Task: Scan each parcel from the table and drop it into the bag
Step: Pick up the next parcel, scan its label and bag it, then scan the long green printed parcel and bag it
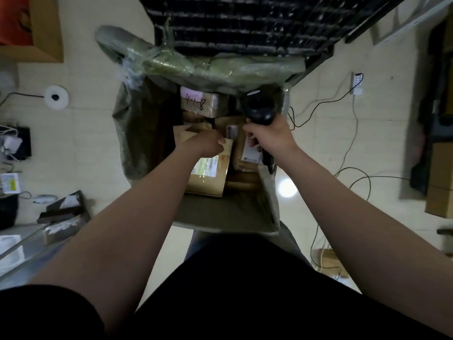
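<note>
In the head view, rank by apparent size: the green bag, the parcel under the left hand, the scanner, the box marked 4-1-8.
1. green bag
2. parcel under the left hand
3. scanner and box marked 4-1-8: alike, box partly hidden, unranked.

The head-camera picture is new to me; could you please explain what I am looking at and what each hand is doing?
There is no machine: a person wears a wide-angle camera on the head, so you look down along both bare arms. Below them stands an open green bag on the floor, already holding several brown cardboard parcels. One box at the far side is marked by hand "4-1-8". The left hand reaches into the bag, its fingers on the top edge of a labelled brown parcel. The right hand grips a black handheld scanner, held over the bag. A dark crate-like grid lies beyond the bag.
</note>
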